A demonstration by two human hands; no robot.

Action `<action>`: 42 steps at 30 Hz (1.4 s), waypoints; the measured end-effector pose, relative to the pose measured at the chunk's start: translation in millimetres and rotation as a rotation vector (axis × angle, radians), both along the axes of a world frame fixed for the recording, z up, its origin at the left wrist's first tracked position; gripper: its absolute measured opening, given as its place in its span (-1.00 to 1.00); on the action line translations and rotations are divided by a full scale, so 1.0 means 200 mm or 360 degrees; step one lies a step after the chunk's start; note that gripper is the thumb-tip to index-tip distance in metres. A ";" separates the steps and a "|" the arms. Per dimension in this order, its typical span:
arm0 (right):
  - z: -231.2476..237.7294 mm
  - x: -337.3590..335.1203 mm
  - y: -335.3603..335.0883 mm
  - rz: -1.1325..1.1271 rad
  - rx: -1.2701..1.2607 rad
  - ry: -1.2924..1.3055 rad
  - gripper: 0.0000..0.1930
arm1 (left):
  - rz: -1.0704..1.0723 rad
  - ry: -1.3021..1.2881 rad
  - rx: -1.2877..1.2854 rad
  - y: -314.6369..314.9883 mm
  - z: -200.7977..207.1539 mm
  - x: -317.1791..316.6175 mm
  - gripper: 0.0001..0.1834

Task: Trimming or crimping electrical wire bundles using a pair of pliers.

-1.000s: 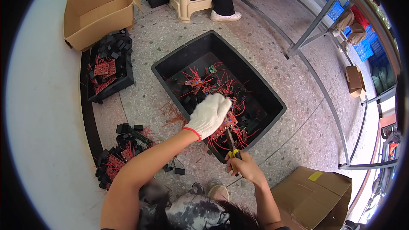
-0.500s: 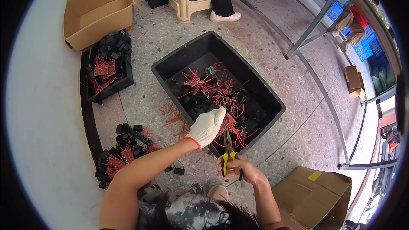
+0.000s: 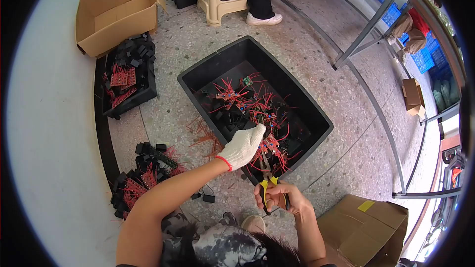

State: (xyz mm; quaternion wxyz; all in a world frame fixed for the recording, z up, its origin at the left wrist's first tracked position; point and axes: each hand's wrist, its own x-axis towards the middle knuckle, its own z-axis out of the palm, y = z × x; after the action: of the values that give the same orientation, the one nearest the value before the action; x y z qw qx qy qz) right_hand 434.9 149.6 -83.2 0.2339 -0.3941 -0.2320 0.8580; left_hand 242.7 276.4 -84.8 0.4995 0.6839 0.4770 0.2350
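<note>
My left hand, in a white knitted glove with a red cuff, is closed over the near part of a black bin. In its fingers is a red circuit board with red wires; the grip is partly hidden by the glove. Bare, my right hand is wrapped round the handles of pliers with yellow and black grips. Their metal jaws point up at the red wires just below the board. Beyond my left hand lie more wired boards and black blocks inside the bin.
Cut red wires and a heap of black blocks with boards lie on the floor at left. Behind them stand a filled black crate and a cardboard box. Another carton is near right; a stool and a person's leg are beyond.
The plier handles are spread a little wider than before, and my right hand has shifted slightly right. My left hand keeps its place at the board. The whole view has drifted slightly.
</note>
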 end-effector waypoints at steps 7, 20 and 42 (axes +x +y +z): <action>-0.03 -0.08 -0.10 -0.0053 0.0279 -0.0696 -0.67 | 0.0149 0.0113 -0.0044 0.03 -0.01 0.03 -0.39; -0.03 -0.02 -0.02 0.0109 0.0146 -0.0296 -0.71 | 0.0069 -0.0005 0.0169 0.01 -0.05 0.02 -0.44; -0.05 -0.04 -0.32 -0.0839 -0.0317 0.0609 -0.24 | -0.0941 0.1433 0.0663 -0.23 -0.38 -1.01 -0.29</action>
State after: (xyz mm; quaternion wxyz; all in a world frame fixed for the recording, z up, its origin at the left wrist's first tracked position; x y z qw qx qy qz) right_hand 427.7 86.3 -94.1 0.4473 -0.2933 0.0110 0.8448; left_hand 40.0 231.2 -160.7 0.1465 0.9047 0.3749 -0.1398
